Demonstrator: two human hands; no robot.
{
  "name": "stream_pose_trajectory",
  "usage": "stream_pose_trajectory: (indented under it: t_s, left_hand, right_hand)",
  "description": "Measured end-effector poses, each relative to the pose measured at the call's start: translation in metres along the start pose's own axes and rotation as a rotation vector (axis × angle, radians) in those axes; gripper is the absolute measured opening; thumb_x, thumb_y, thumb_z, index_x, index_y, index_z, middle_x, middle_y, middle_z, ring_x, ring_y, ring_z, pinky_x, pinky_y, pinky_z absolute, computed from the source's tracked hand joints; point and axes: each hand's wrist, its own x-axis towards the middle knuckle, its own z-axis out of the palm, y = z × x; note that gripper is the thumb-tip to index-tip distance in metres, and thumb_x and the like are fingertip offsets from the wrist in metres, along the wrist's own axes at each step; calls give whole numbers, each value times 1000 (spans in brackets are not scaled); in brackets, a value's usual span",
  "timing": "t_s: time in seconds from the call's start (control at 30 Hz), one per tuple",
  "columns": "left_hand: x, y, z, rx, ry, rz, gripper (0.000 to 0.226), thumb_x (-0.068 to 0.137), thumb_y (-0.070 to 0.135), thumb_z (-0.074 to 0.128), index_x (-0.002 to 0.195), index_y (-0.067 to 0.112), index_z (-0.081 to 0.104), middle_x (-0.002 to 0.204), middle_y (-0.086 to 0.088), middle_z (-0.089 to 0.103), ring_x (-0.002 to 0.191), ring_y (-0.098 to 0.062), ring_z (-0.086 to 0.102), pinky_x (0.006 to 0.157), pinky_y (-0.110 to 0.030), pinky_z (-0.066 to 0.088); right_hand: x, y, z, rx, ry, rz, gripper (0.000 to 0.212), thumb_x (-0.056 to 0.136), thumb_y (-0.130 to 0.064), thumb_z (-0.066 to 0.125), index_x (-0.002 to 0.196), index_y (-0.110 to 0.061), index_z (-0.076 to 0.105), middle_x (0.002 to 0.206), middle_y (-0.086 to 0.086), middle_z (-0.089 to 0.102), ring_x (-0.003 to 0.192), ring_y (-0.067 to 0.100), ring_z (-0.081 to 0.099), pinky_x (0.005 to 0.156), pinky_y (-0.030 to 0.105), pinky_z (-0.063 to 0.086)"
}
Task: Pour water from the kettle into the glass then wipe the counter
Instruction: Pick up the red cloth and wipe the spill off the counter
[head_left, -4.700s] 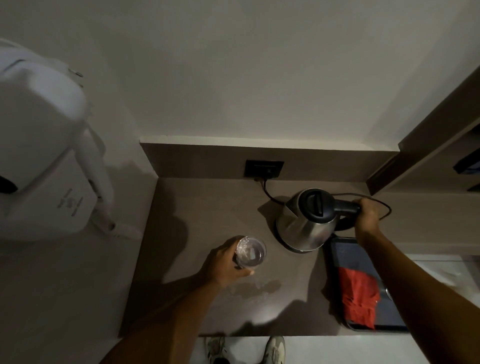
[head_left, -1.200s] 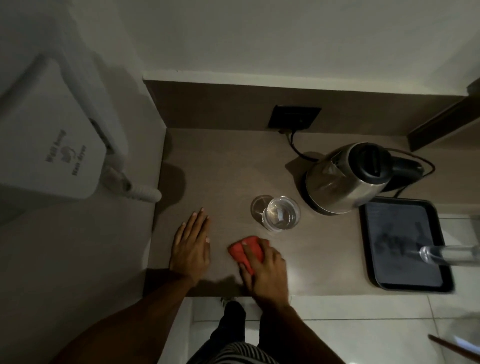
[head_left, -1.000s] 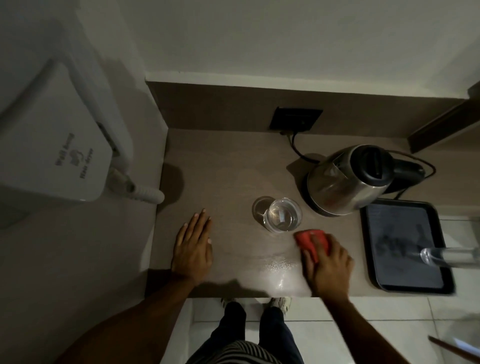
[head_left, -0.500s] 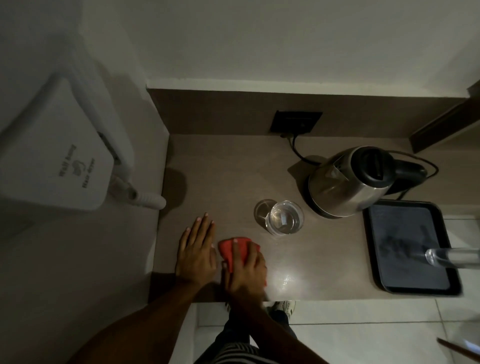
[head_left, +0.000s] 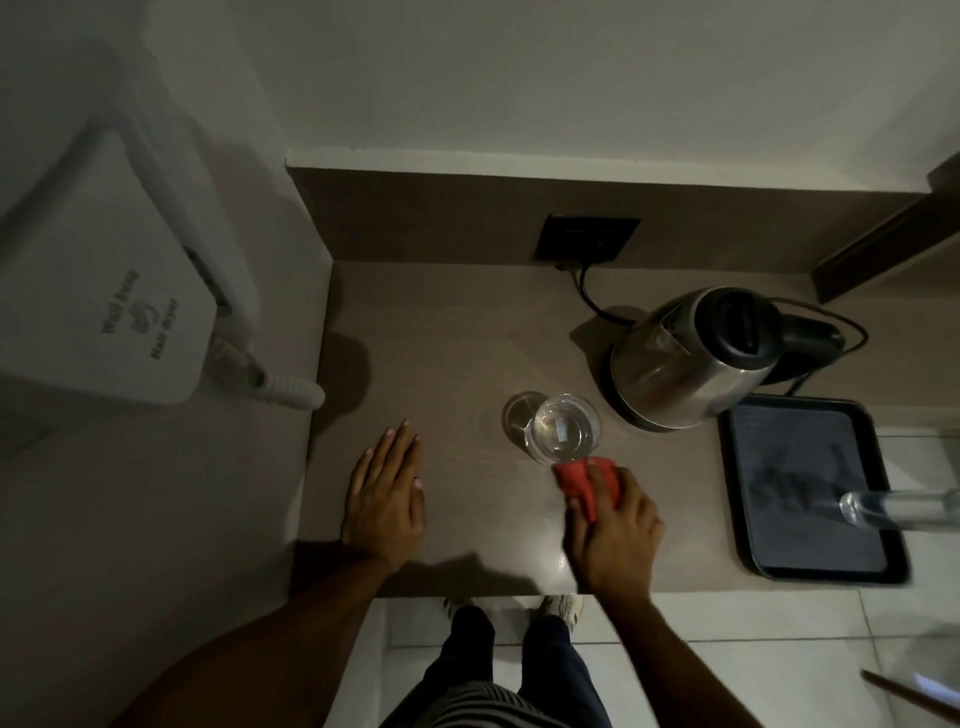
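A clear glass (head_left: 562, 428) holding water stands near the middle of the brown counter (head_left: 447, 332). The steel kettle (head_left: 691, 358) with a black lid and handle sits on its base to the right of it. My right hand (head_left: 615, 530) presses a red cloth (head_left: 582, 480) flat on the counter just in front of the glass, the cloth's edge touching the glass base. My left hand (head_left: 384, 499) rests flat on the counter to the left, fingers together, holding nothing.
A black tray (head_left: 810, 488) lies at the right front edge, with a clear bottle (head_left: 898, 509) lying across it. The kettle cord runs to a black wall socket (head_left: 587, 239). A white wall-mounted hair dryer (head_left: 104, 270) juts out at the left. Walls close the counter at back and left.
My right hand has slid the red cloth to the right along the counter front, from beside my left hand to just below the glass. The left hand stays planted.
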Motion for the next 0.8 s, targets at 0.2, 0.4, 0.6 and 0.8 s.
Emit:
stream_pose_trajectory:
  t_s: [0.2, 0.4, 0.6, 0.8]
  left_hand:
    - [0, 1, 1, 14, 21, -7, 55, 96, 29, 32, 150, 16, 38, 160, -3, 34, 148, -22, 30, 118, -40, 21]
    - [1, 3, 0, 29, 7, 0, 56, 97, 31, 30, 150, 15, 36, 161, -5, 32, 148, -23, 30, 118, -43, 24]
    - [1, 5, 2, 28, -7, -11, 58, 93, 28, 31, 150, 14, 37, 161, -6, 32, 149, -23, 29, 118, -46, 26]
    - [0, 3, 4, 28, 8, -10, 59, 93, 30, 31, 149, 13, 40, 160, -5, 33, 148, -23, 30, 120, -40, 17]
  right_hand:
    - [29, 19, -14, 51, 82, 68, 58, 90, -45, 47, 142, -20, 40, 145, 21, 38, 119, 47, 40, 96, 56, 39]
    - [-26, -41, 17, 128, 66, 142, 58, 85, -35, 55, 139, -15, 45, 139, 30, 41, 112, 51, 46, 91, 57, 45]
    - [-43, -127, 42, 122, -133, -62, 70, 83, -44, 68, 143, -17, 46, 141, 32, 48, 120, 53, 52, 93, 62, 48]
    - [-21, -138, 45, 97, -163, -233, 62, 94, -58, 39, 148, -26, 36, 153, 19, 38, 134, 42, 42, 104, 51, 40]
